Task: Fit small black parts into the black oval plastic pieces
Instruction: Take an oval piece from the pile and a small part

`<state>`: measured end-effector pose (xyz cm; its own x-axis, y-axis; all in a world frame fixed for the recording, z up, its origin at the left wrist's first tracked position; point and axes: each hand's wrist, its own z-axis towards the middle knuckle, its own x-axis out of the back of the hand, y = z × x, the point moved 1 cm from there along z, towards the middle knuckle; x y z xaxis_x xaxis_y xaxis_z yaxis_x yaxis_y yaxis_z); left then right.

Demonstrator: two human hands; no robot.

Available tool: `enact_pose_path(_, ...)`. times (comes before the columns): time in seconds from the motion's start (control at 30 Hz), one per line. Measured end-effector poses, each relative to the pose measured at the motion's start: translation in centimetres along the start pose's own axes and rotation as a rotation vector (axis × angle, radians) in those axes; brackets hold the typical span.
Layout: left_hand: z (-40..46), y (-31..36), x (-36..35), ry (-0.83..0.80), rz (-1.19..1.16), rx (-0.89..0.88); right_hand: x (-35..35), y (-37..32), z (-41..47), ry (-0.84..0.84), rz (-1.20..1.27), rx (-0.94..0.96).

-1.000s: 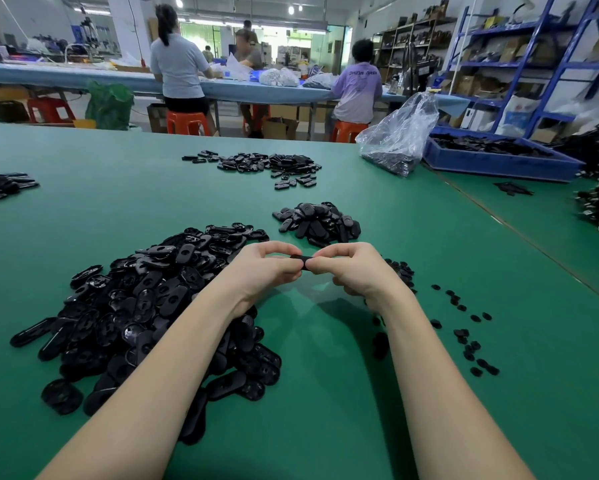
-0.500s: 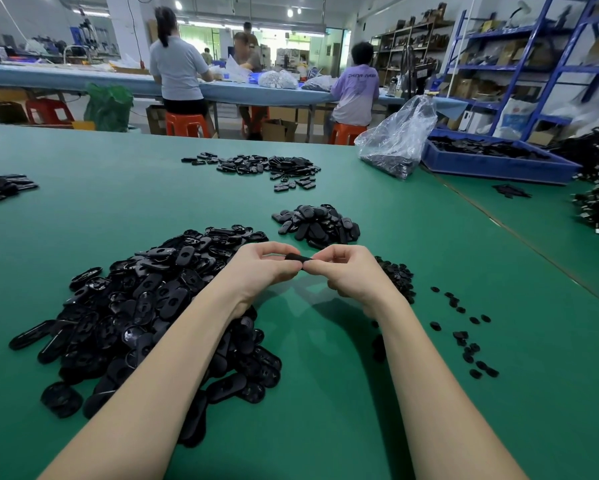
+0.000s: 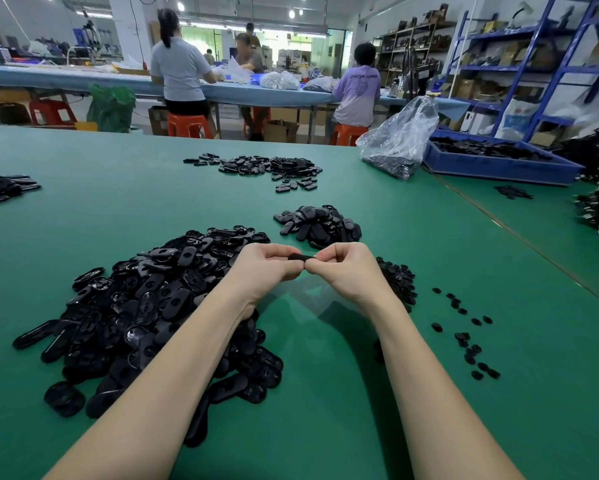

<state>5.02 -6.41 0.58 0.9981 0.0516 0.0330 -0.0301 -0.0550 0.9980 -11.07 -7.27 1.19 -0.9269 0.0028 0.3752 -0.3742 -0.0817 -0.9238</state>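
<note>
Both hands are on one oval piece (image 3: 299, 257), held in the air just in front of the big pile (image 3: 145, 306) of loose ovals. Left hand (image 3: 263, 268) pinches its left end with curled fingers, right hand (image 3: 343, 271) pinches the right end, thumbs meeting at the middle. Only a thin dark strip of the piece shows between the fingertips, so I can't tell whether a small part is already seated in it or is being pressed in now; my guess is a press-fit in progress. The stock of small parts (image 3: 398, 282) sits right of the big pile, mostly hidden behind the right wrist, with a few strays (image 3: 464, 337) scattered further right on the green table (image 3: 325, 427). A smaller heap (image 3: 320, 223) lies just behind the big pile, on the far side of the hands; probably the done ones, but that can't be confirmed from here. Risks: the seat is blocked from view by the fingers, so a cocked or half-seated insert could pass unnoticed. Uneven thumb pressure could pop the small part out, and it would drop into black-on-black clutter and be hard to find. The left forearm rests over the big pile's near edge, so a pull-back could drag ovals off toward the table edge. Dropping a finished piece short of the heap would mix it back into unfinished stock.
</note>
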Motion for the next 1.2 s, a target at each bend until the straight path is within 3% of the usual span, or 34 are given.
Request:
enact_pose_path(0.17, -0.2, 0.3, 0.3, -0.027, 0.086, -0.099, 0.6, -0.1, -0.2, -0.041, 0.05, 0.014)
enact_pose_path(0.3, -0.3, 0.9, 1.0, -0.027, 0.311, -0.283, 1.6, -0.2, -0.3, -0.098, 0.182, -0.031)
enact_pose_path(0.43, -0.8, 0.8, 0.9, -0.031, 0.539, -0.422, 1.9, 0.1, -0.4, -0.114, 0.164, -0.05)
enact_pose_path(0.57, -0.7, 0.3, 1.0, -0.04, 0.648, -0.432, 1.5, 0.2, -0.3, -0.107, 0.151, -0.062)
enact_pose_path(0.73, 0.4, 0.1, 0.4, 0.161, 0.801, -0.408, 2.0, 0.5, 0.0, 0.054, 0.175, -0.107)
enact_pose_path(0.87, 3.8, 2.8, -2.7, 0.28, 1.025, -0.54, 2.8, 0.9, 0.4, 0.127, 0.255, -0.123)
enact_pose_path(1.0, 8.7, 5.5, -6.8, 0.266, 1.25, -0.597, 3.0, 1.2, 0.6, 0.105, 0.307, -0.135)
enact_pose_path(1.2, 12.9, 4.5, -9.1, 0.197, 1.507, -0.474, 3.2, 1.5, 0.9, 0.085, 0.335, -0.138)
